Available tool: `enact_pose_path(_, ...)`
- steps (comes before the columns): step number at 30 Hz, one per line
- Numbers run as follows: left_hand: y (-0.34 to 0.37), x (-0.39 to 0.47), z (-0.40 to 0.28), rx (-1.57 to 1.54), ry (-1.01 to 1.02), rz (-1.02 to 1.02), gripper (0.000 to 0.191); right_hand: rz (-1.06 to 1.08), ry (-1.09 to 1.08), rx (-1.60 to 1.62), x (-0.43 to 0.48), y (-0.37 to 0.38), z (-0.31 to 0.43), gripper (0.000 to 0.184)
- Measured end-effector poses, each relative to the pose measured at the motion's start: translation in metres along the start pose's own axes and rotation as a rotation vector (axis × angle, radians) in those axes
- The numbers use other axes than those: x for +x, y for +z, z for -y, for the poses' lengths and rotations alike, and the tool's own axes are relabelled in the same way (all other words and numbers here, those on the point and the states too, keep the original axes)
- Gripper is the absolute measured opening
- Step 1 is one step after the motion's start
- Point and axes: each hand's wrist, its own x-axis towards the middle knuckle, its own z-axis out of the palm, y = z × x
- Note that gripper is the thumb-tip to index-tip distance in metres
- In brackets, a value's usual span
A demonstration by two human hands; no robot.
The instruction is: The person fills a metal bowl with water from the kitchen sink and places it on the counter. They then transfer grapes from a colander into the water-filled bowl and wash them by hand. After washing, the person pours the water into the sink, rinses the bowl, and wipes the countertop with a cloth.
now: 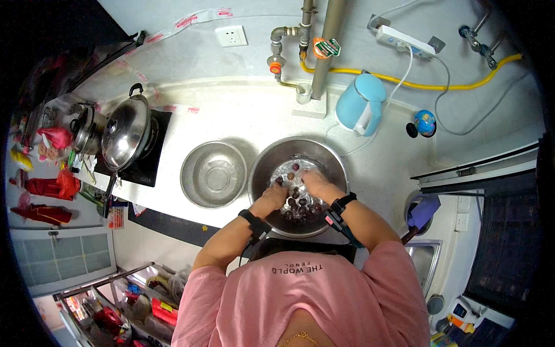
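Before me, a large stainless steel basin [259,212] holds rippling water and several dark round fruits [302,201], which look like grapes. My left hand [274,198] is inside it, on the left, with its fingertips close to a dark fruit [279,180]. Whether the fingers grip that fruit cannot be told. On the right side of the basin, my right hand [316,184] reaches into the water with curled fingers; its fingertips are blurred and partly hidden. A brownish fruit [290,176] lies between the hands. Left of the basin stands a perforated metal strainer bowl [213,174].
A light blue electric kettle [359,104] stands behind the basin to the right, its white cord trailing over the white countertop [260,115]. Far left, a lidded pan [125,132] sits on a black cooktop [161,147]. A sink [427,260] is at the right.
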Motion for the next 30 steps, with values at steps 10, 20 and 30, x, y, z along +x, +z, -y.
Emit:
enact_pose_path(10, 0.002, -0.003, 0.014, 0.057, -0.106, -0.213, 0.047, 0.054, -0.159, -0.093, -0.008, -0.003, 0.039, 0.055)
enact_pose_path(20, 0.022, -0.011, -0.021, -0.084, 0.014, 0.115, 0.096, 0.287, -0.01, 0.17, -0.065, -0.029, 0.024, 0.091)
enact_pose_path(30, 0.028, 0.016, 0.019, -0.552, 0.069, -0.205, 0.029, 0.137, 0.011, 0.54, -0.029, 0.013, -0.001, 0.033)
